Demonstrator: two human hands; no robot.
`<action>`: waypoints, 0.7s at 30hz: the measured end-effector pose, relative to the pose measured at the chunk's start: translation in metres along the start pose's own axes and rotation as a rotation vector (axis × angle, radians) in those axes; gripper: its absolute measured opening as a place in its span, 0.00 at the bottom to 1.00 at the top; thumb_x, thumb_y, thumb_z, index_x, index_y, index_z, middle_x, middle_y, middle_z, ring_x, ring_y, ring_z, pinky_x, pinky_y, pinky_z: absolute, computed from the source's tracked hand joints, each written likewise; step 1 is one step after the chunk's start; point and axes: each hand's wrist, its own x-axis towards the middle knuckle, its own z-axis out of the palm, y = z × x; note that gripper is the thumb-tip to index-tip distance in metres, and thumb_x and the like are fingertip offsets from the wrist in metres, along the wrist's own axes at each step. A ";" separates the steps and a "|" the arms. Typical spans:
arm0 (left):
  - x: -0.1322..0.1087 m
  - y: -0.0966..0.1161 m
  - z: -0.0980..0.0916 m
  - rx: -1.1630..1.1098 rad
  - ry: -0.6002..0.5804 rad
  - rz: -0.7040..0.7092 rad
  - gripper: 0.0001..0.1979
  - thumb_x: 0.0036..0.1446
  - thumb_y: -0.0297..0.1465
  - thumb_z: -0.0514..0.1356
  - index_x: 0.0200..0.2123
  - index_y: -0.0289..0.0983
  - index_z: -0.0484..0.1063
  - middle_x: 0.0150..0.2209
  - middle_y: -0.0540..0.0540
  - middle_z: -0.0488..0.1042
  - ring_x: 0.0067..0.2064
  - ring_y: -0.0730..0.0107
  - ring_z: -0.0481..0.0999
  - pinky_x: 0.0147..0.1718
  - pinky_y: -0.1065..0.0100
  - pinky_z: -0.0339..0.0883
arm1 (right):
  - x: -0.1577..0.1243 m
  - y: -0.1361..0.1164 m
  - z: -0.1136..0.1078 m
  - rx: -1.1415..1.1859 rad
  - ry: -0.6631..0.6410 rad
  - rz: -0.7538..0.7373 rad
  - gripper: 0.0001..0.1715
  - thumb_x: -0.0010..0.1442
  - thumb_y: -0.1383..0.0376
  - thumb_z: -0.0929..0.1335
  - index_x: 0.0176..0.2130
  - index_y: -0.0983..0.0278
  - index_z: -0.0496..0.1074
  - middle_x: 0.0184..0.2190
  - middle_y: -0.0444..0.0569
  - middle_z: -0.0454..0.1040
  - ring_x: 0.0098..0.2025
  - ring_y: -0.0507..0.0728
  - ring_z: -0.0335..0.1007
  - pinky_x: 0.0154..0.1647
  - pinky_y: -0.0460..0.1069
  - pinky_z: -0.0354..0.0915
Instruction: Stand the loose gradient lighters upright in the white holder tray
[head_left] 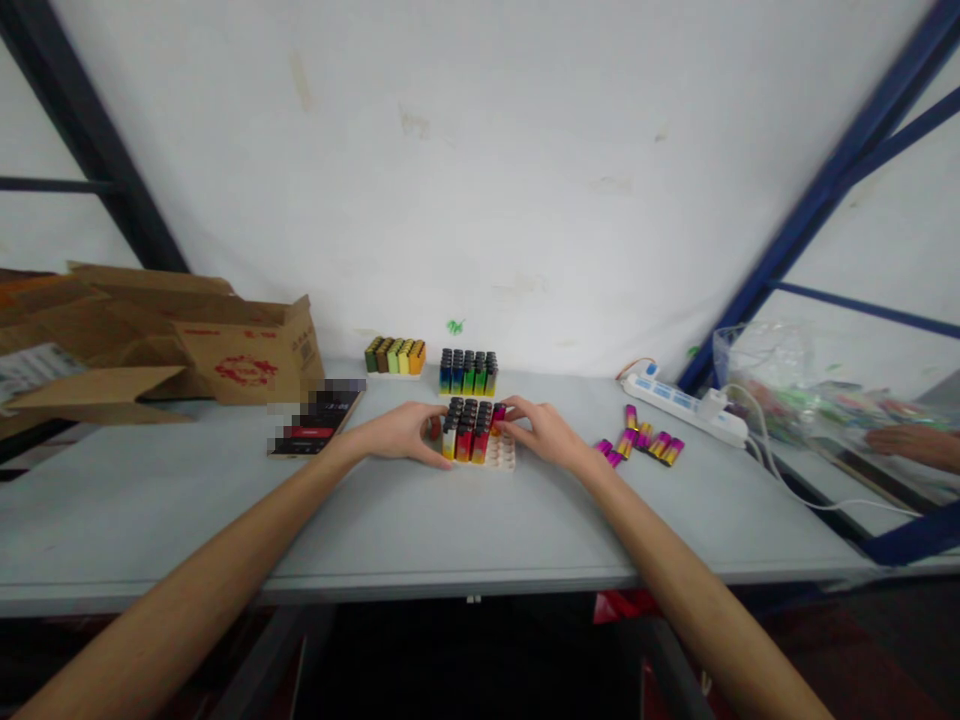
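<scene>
Our two hands work apart, one at either side of a white perforated tray (504, 456) on the pale grey table (450, 535). Our left hand (401, 432) curves about the tray's left end, thumb in front and fingers behind, close against the lighters; we cannot tell how firmly it grips. Our right hand (546, 430) has its fingertips closed on a magenta lighter (498, 416) over the tray's right part, where bare holes show in front of it. Between our hands, black-topped lighters (465, 436) stand upright in rows, their bodies white, red and yellow at the front.

To the right of our right hand, loose magenta-and-yellow lighters (627, 443) lie on their sides, and farther right is a white power strip (684, 408) with a plug in it. Beyond our hands, near the wall, stand a block of blue and green lighters (468, 372) and, left of it, one of olive, brown, yellow and orange lighters (395, 356). Left of our left hand lies a dark-screened device (321, 420), with an open cardboard box (251, 357) past it. Well to our right, another person's hand (915, 443) shows beyond the blue metal frame (825, 215).
</scene>
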 end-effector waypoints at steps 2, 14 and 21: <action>0.000 0.000 0.000 0.010 0.005 0.004 0.35 0.41 0.55 0.70 0.46 0.37 0.75 0.34 0.48 0.76 0.34 0.64 0.72 0.32 0.68 0.62 | -0.004 0.002 -0.015 -0.052 0.005 0.002 0.16 0.69 0.56 0.66 0.52 0.61 0.73 0.45 0.53 0.82 0.47 0.59 0.79 0.50 0.52 0.68; 0.001 0.005 0.000 0.093 -0.013 -0.037 0.34 0.41 0.57 0.69 0.42 0.37 0.72 0.35 0.48 0.75 0.33 0.64 0.72 0.31 0.69 0.61 | -0.026 0.020 -0.054 -0.398 -0.328 0.289 0.14 0.61 0.56 0.73 0.38 0.65 0.79 0.39 0.54 0.80 0.40 0.59 0.75 0.42 0.49 0.66; 0.000 0.006 -0.001 0.089 -0.029 -0.044 0.34 0.42 0.56 0.69 0.45 0.37 0.72 0.36 0.48 0.75 0.34 0.64 0.73 0.31 0.69 0.61 | -0.022 0.014 -0.047 -0.145 -0.105 0.244 0.11 0.68 0.59 0.65 0.45 0.63 0.68 0.33 0.48 0.79 0.30 0.54 0.72 0.33 0.47 0.65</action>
